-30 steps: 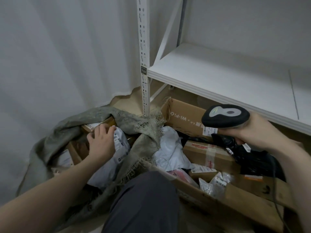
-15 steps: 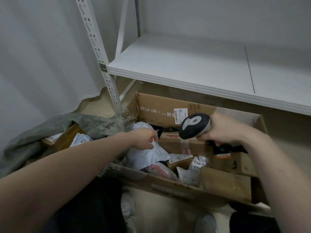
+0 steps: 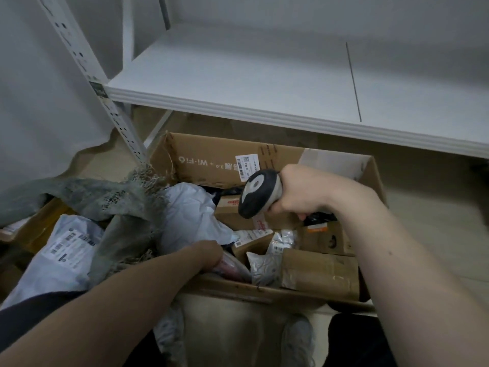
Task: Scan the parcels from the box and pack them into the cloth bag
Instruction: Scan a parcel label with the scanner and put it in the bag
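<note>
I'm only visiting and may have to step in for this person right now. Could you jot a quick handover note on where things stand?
Right hand: grips the scanner, held over the box.
Left hand: reaching into the box's near left corner, on a pinkish parcel; whether it has gripped it can't be seen.
Bag: left of the box, open, with a grey labelled parcel already in it.
Left: many parcels remain in the box, among them a white mailer, small cartons and silver pouches. Scan each, then bag it.
</note>
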